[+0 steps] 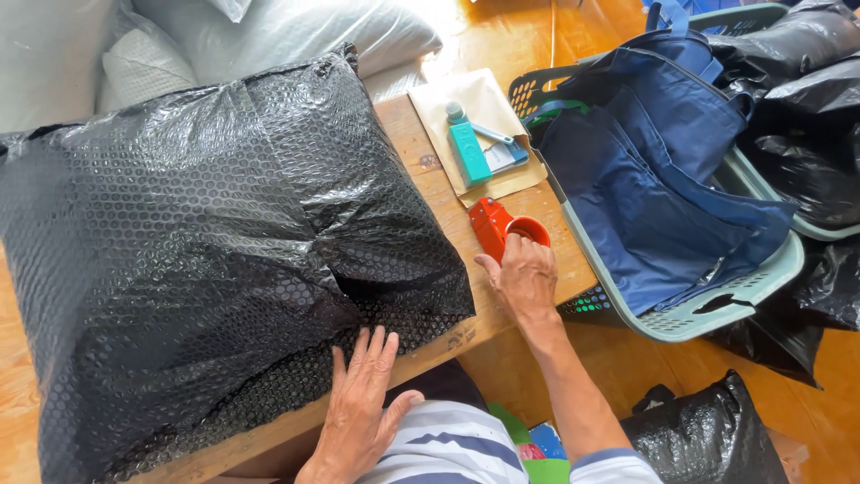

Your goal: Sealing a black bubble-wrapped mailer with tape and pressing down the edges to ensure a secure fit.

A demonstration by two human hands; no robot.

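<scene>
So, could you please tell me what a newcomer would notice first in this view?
The big black bubble-wrap parcel covering most of the wooden table, with the left hand flat on its near edge. Then the red tape dispenser under the right hand, beside a basket holding navy bags.

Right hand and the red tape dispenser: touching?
Touching. The head view shows the right hand with fingers resting on the red tape dispenser.

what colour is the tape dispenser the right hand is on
Red, orange-red on its round part: the tape dispenser under the right hand, seen in the head view.
</scene>
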